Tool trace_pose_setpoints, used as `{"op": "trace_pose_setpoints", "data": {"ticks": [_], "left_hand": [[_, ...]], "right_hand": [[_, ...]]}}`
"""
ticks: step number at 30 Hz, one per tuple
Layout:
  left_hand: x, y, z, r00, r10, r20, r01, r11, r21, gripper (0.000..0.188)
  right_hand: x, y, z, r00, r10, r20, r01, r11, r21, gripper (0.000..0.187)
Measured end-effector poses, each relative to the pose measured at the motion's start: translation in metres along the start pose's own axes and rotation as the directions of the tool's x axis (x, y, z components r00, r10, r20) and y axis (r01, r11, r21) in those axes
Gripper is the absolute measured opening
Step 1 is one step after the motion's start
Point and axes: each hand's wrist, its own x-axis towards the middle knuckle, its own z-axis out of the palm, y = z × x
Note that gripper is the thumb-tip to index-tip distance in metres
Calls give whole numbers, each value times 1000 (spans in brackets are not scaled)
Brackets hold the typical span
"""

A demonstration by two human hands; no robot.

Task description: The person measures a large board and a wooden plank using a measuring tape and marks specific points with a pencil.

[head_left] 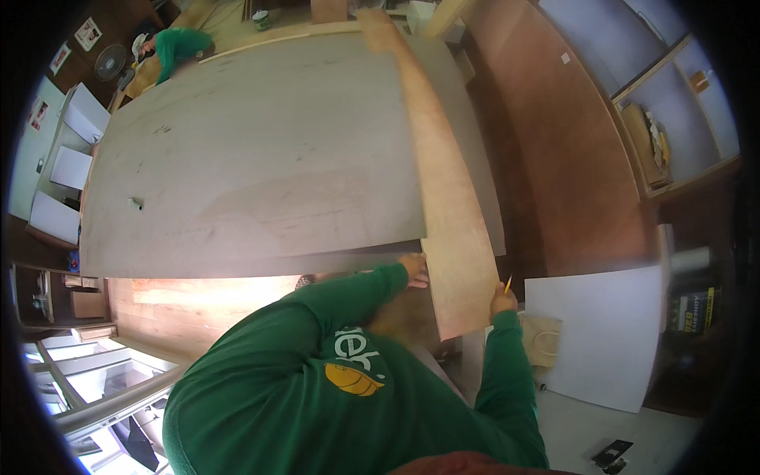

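Note:
A long, narrow plywood strip (pixel 451 190) lies along the right part of a large grey-topped table (pixel 269 150), and its near end sticks out past the table's front edge toward me. My left hand (pixel 413 270) is closed around the strip's left edge close to that end. On the opposite edge, my right hand (pixel 503 301) grips the strip, with a thin yellow pencil (pixel 508 283) poking up from the fingers. The undersides of both grips are hidden by the wood.
Another person (pixel 178 51) in a green top leans over the table's far left corner. A large brown panel (pixel 546 119) stands to the right. A white sheet (pixel 598 332) and a beige bag (pixel 541 340) are by my right arm. A small object (pixel 136 203) lies on the tabletop.

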Motion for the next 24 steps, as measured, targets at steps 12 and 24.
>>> {"op": "trace_pose_setpoints", "data": {"ticks": [12,24], "left_hand": [[37,-106,17,987,-150,-58,145,986,-83,44],[12,-70,15,945,-123,302,139,990,-34,56]], "right_hand": [[-64,79,11,993,104,-61,-107,993,-57,53],[-80,133,-25,964,264,16,-257,923,287,42]]}}
